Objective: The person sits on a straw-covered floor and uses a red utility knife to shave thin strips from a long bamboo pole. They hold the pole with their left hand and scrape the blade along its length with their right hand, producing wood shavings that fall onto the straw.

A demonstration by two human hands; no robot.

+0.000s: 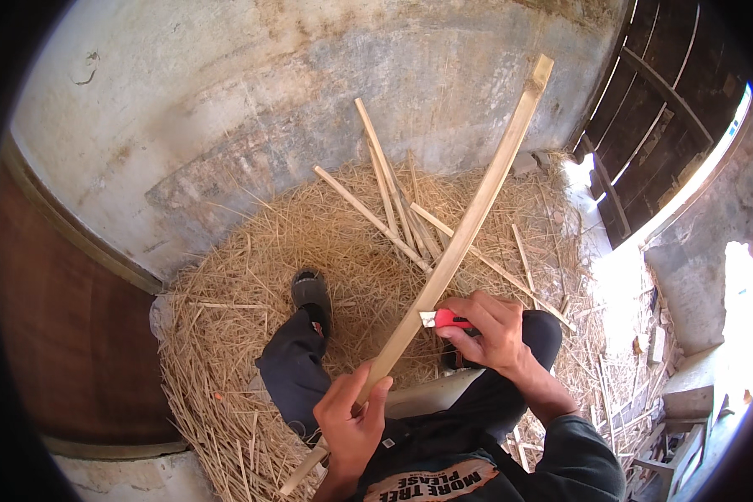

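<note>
A long, pale bamboo strip (473, 219) slants from my lap up toward the far wall. My left hand (353, 418) is wrapped round its lower part, and the near end pokes out below the fist. In my right hand (489, 328) is a red utility knife (453, 319), its short blade against the right edge of the strip, a little above the left hand. Behind the strip, several more bamboo strips (376, 219) lie crossed on a heap of shavings.
Straw-like bamboo shavings (226, 335) cover the floor round my legs and feet. A stained plaster wall (309, 100) stands ahead. At the left is a brown door panel (84, 335); a dark slatted wooden door (657, 92) stands at the upper right, beside bright light.
</note>
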